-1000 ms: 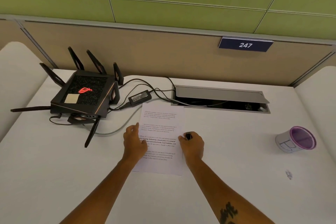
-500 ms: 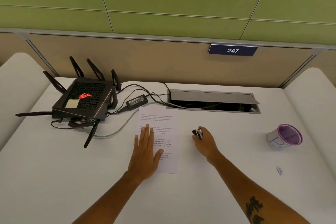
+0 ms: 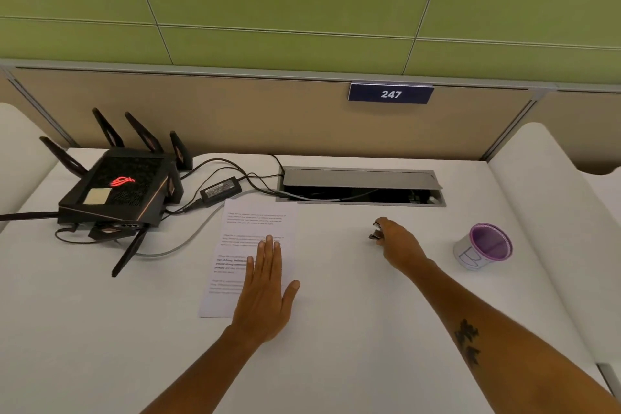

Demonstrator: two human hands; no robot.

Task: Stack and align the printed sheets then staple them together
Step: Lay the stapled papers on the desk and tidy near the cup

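The printed sheets (image 3: 258, 225) lie stacked on the white desk (image 3: 100, 329), long side running away from me. My left hand (image 3: 267, 292) rests flat on their lower right part, fingers together and extended. To the right, well clear of the paper, my right hand (image 3: 400, 244) is closed around a small dark stapler (image 3: 377, 228), whose front end pokes out past my fingers just above the desk.
A black router (image 3: 117, 191) with antennas sits at the left, its cables and power adapter (image 3: 220, 190) running to an open cable hatch (image 3: 361, 186) behind the sheets. A purple-rimmed cup (image 3: 484, 247) stands at the right. A partition with plate 247 closes the back.
My right hand has carried the stapler off the paper's right edge and farther right. My left hand went from curled on the sheets to lying flat on them.
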